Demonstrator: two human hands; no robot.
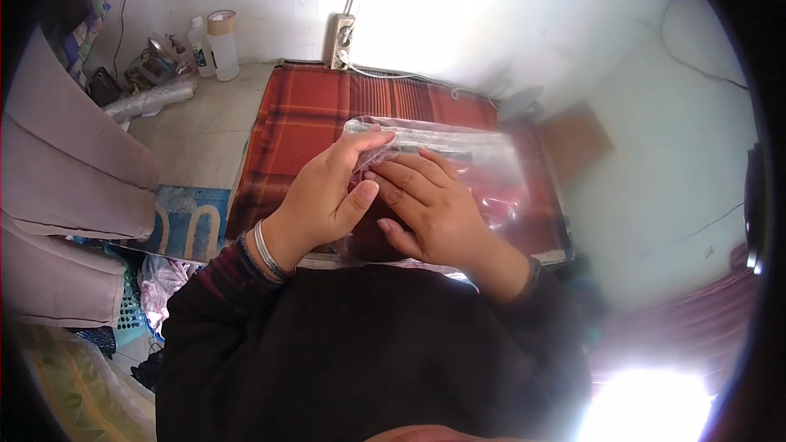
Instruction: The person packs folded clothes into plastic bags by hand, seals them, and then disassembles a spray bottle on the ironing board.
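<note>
A clear plastic bag (499, 155) lies on the covered table in front of me, its surface creased and shiny, with dark red showing through it. At the bag's left edge is my left hand (323, 192), index finger stretched over the plastic and thumb held apart; its other fingers are mostly hidden. My right hand (434, 205) rests on the bag with its fingers extended and palm down, the fingertips close to the left hand. I see nothing gripped in either hand.
A red plaid cloth (303, 106) covers the table. On the wall behind is a power strip (342, 41) with cords. Back left stand a white bottle (200, 47) and a clear container (223, 49), beside rolled plastic (155, 98). Grey fabric (65, 155) hangs at left.
</note>
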